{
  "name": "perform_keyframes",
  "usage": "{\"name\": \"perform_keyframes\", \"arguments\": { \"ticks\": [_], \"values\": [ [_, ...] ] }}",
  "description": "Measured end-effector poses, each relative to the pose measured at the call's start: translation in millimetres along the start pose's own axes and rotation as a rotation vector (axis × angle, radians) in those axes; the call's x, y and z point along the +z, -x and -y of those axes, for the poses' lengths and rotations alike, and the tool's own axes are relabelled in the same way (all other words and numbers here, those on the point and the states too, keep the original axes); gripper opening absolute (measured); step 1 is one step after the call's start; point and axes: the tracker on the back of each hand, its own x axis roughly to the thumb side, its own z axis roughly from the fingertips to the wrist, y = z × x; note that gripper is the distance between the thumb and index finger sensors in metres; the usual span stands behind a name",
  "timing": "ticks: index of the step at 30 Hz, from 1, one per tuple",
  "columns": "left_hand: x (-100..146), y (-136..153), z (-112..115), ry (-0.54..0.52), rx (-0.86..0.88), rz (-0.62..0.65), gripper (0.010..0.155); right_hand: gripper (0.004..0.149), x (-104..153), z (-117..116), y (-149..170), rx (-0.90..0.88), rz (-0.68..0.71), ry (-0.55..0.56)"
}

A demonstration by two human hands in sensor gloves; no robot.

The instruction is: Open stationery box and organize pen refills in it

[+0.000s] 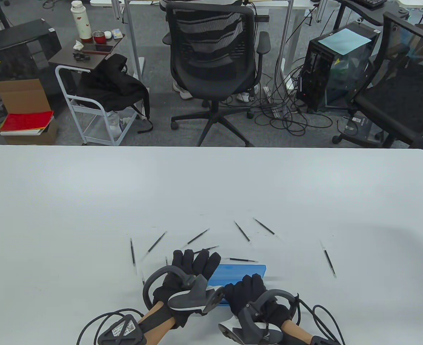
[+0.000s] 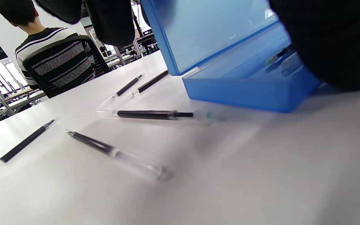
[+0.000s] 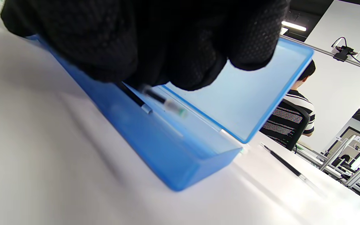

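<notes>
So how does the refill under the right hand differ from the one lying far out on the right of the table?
The refill at the right hand is over the open blue box, under that hand's fingers; the far-right refill lies flat on the bare table, untouched. The first is mostly hidden by the glove, the second fully visible. Both are slim, dark-cored and clear-tubed.

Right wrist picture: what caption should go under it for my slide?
Gloved right hand placing a pen refill into the open blue box.
</notes>
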Motion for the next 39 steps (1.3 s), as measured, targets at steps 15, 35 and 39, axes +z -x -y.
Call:
{"name": "perform_keyframes", "arguments": {
  "ticks": [15, 35, 39],
  "values": [
    [0, 0, 0, 0.002, 0.003, 0.0, 0.133, 0.058, 3, 37, 80, -0.144, -0.161, 0.147],
    [-1, 1, 1, -0.003, 0.016, 0.005, 0.133, 0.063, -72, -56, 140, -0.394, -0.038, -0.149],
    [-1, 1, 1, -0.003, 0.016, 0.005, 0.133, 0.063, -71, -63, 131, -0.386, 0.016, -0.134]
  ]
}}
